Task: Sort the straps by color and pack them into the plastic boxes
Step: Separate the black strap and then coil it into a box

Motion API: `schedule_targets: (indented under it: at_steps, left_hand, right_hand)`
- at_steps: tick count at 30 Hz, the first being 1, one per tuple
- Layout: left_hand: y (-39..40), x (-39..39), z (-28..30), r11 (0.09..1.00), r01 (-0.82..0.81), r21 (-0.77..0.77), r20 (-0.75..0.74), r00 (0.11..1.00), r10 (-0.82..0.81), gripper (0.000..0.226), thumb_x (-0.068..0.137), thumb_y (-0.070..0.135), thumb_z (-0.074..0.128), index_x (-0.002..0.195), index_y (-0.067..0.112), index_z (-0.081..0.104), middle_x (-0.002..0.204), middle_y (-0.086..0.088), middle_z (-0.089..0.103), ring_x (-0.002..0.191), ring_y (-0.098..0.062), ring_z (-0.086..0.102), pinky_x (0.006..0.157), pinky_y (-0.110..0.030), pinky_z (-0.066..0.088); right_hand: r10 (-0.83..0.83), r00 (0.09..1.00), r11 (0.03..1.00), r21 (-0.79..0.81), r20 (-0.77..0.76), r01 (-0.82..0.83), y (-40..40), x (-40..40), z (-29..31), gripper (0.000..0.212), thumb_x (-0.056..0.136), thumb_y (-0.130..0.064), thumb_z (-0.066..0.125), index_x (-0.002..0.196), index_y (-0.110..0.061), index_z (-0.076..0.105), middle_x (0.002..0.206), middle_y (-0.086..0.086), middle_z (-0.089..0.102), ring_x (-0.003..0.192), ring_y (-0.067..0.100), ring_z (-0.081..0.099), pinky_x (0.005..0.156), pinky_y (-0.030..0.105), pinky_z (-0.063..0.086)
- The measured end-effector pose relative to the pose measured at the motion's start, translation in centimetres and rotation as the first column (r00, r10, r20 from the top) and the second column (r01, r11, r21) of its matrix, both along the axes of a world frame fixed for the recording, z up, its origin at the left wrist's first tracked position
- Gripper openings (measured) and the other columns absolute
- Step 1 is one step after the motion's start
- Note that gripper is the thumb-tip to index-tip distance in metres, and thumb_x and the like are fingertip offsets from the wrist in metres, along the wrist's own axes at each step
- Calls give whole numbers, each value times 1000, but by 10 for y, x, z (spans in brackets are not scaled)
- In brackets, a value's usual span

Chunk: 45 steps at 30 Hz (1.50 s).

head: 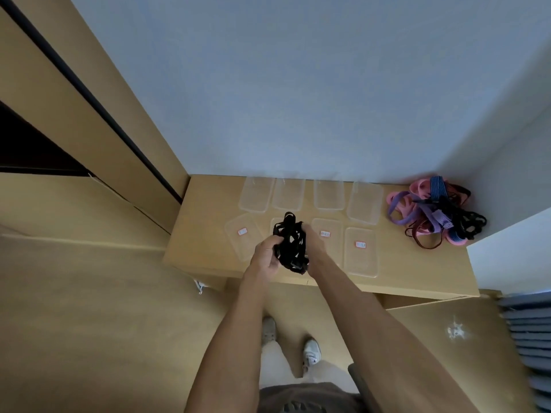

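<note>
Against the blue wall, a wooden desk carries clear boxes, lids in front, and a mixed pile right of them. Both hands, left and right, curl fingers around black straps above the lids, probably bunching them to fit one box.

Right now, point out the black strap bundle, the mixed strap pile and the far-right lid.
black strap bundle [290,244], head view, middle of the tangle
mixed strap pile [436,214], head view, purple strap
far-right lid [360,254], head view, clear centre
</note>
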<state>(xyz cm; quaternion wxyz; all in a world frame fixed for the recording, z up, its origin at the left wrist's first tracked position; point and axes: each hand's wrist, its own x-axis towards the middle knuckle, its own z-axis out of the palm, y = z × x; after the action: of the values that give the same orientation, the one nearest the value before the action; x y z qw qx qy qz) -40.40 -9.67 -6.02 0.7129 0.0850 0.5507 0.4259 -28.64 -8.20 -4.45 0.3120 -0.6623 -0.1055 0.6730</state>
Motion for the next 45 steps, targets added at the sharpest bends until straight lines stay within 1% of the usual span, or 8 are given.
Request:
schedule_targets:
  at_steps: [2, 11, 19, 23, 27, 31, 39, 45]
  left_hand:
    - [3, -10, -1, 1000, 15, 8, -44, 999, -14, 21, 94, 1, 48, 111, -3, 59, 105, -20, 59, 100, -33, 58, 86, -39, 46]
    - [46, -73, -23, 979, 177, -100, -390, 898, -202, 22, 90, 3, 43, 71, 13, 51, 64, -1, 51, 58, -17, 48, 51, -25, 36]
    - [84, -134, -83, 964, 204, -172, -447, 856, -261, 32, 90, 10, 45, 102, 27, 69, 85, -2, 66, 71, -18, 58, 55, -24, 42]
    - [97, -152, -112, 960, 239, -144, -637, 720, -275, 27, 93, 12, 54, 67, 13, 61, 65, -4, 57, 64, -25, 47, 58, -34, 35]
    - [105, -165, -129, 939, 299, -168, -748, 582, -319, 20, 92, 10, 57, 86, -2, 71, 86, -20, 71, 82, -36, 63, 72, -44, 51]
    - [108, -175, -139, 931, 307, -198, -775, 533, -340, 23, 91, 7, 57, 73, -4, 65, 72, -21, 65, 65, -29, 49, 59, -39, 39]
    - [110, -174, -142, 897, 336, -287, -789, 448, -420, 38, 93, 21, 54, 56, 18, 44, 55, 0, 44, 54, -25, 37, 48, -29, 24]
    - [120, -160, -139, 892, 373, -254, -820, 406, -403, 45, 95, 18, 52, 52, 19, 37, 50, 3, 39, 48, -17, 36, 44, -30, 20]
  right_hand:
    - [-24, 999, 1000, 11, -45, 24, 1, -21, -7, 37, 89, -41, 63, 111, -12, 65, 106, 12, 71, 98, 32, 70, 89, 46, 58]
    - [116, 942, 982, 108, 314, -156, 34, -114, -29, 28, 93, -16, 53, 120, -6, 58, 105, 16, 67, 100, 34, 66, 87, 50, 58]
    - [212, 843, 965, 31, 494, -261, 82, -178, -81, 24, 90, -5, 55, 114, -5, 61, 94, 11, 65, 95, 31, 66, 75, 36, 54]
    - [255, 776, 956, -28, 576, -293, 93, -198, -110, 34, 90, -6, 54, 124, -9, 57, 99, 10, 65, 99, 33, 66, 85, 46, 56]
    - [293, 722, 940, -49, 627, -339, 101, -211, -127, 34, 88, -6, 53, 121, -10, 59, 103, 15, 71, 95, 35, 68, 83, 50, 57]
    - [392, 602, 897, -142, 695, -419, 104, -215, -135, 32, 88, -14, 52, 117, -17, 62, 100, 9, 71, 95, 31, 68, 83, 44, 57]
    - [435, 529, 883, -230, 729, -410, 97, -207, -139, 27, 90, -13, 50, 116, -9, 57, 109, 14, 67, 100, 34, 64, 87, 43, 54]
    - [387, 615, 908, -169, 687, -383, 101, -198, -147, 24, 94, -21, 51, 113, -14, 64, 77, 3, 60, 66, 23, 58, 50, 27, 40]
